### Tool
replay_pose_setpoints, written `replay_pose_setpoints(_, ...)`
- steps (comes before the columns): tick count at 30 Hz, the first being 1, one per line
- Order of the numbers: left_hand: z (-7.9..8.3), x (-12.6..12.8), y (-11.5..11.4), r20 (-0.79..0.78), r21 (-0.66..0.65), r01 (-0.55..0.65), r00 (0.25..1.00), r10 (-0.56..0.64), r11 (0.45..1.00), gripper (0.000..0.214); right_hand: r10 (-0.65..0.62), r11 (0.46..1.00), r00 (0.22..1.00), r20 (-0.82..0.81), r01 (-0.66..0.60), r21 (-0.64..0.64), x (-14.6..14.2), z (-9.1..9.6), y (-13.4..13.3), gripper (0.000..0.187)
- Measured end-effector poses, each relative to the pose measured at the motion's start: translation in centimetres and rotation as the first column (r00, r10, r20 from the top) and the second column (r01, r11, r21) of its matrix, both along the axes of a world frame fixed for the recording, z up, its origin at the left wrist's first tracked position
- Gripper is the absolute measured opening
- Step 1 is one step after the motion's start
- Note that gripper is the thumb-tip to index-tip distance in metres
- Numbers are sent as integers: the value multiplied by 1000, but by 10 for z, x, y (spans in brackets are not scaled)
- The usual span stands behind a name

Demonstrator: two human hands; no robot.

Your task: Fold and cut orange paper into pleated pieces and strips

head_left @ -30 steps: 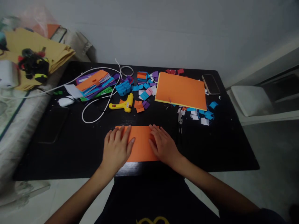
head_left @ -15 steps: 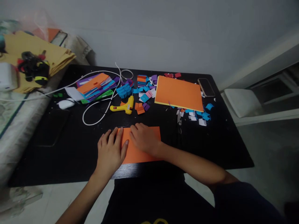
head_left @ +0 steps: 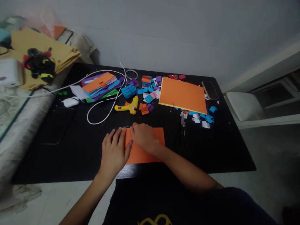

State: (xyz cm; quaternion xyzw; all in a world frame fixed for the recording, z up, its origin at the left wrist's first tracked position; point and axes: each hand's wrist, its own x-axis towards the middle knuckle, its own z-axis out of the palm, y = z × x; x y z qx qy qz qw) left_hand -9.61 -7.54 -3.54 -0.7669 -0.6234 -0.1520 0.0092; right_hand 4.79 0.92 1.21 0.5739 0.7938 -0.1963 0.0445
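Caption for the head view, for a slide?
Left hand and right hand press an orange sheet flat on a black table, glue gun beyond.

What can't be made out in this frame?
Head view: the orange sheet is half covered by the left hand and right hand.
Head view: the small grey tool beside the paper scraps is too small and dim to identify.
Head view: the black object at far left is blurred.

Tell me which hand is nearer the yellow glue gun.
Right. The right hand lies flat on the orange paper, just short of the glue gun; the left hand rests farther back and to the left, at the paper's left edge.
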Motion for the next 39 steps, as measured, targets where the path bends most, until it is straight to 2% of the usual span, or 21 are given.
replay_pose_setpoints(13, -3, 0, 0, 42, -13, -12, 999, 13, 1000, 61, -81, 997, 996, 39, 82, -3, 26, -2, -3, 32)
replay_pose_setpoints(29, -1, 0, 0, 8, -12, -23, 1000, 23, 1000, 60, -226, 974, 967, 121, 228, -6, 84, 0, -10, 33)
replay_pose_setpoints(39, -1, 1, 1, 16, -44, -23, 1000, 23, 999, 60, -330, 944, 937, 112, 328, 31, 114, 0, -13, 31)
